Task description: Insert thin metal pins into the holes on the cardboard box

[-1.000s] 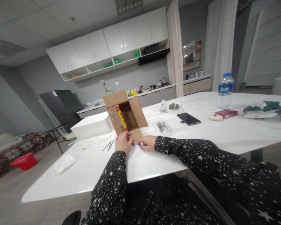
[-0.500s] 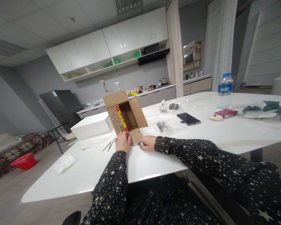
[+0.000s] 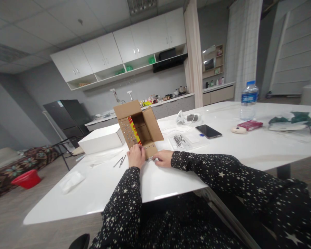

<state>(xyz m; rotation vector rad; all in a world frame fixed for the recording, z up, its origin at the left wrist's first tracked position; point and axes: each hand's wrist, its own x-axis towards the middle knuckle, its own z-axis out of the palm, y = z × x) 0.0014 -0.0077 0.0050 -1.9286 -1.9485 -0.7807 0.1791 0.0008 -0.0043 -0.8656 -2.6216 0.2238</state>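
Observation:
An open cardboard box (image 3: 143, 134) stands tilted on the white table in front of me, its opening facing me and its flaps spread. Small silvery bits dot its left flap (image 3: 125, 130), and a short row of them runs along the lower flap (image 3: 150, 150). My left hand (image 3: 136, 157) is closed at the bottom of the left flap, fingertips together; what they pinch is too small to make out. My right hand (image 3: 164, 158) rests on the table with bent fingers at the lower flap's corner, touching thin metal pins (image 3: 150, 158). Two thin metal rods (image 3: 119, 161) lie left of my left hand.
Left of the cardboard stands a white box (image 3: 101, 139), with crumpled white tissue (image 3: 72, 181) nearer me. To the right are a clear bag of small parts (image 3: 180, 141), a phone (image 3: 208, 131), a white corded device (image 3: 193, 119), a red packet (image 3: 250, 125) and a water bottle (image 3: 248, 101).
My left hand's fingers have shifted very slightly at the left flap. My right hand and the box look the same.

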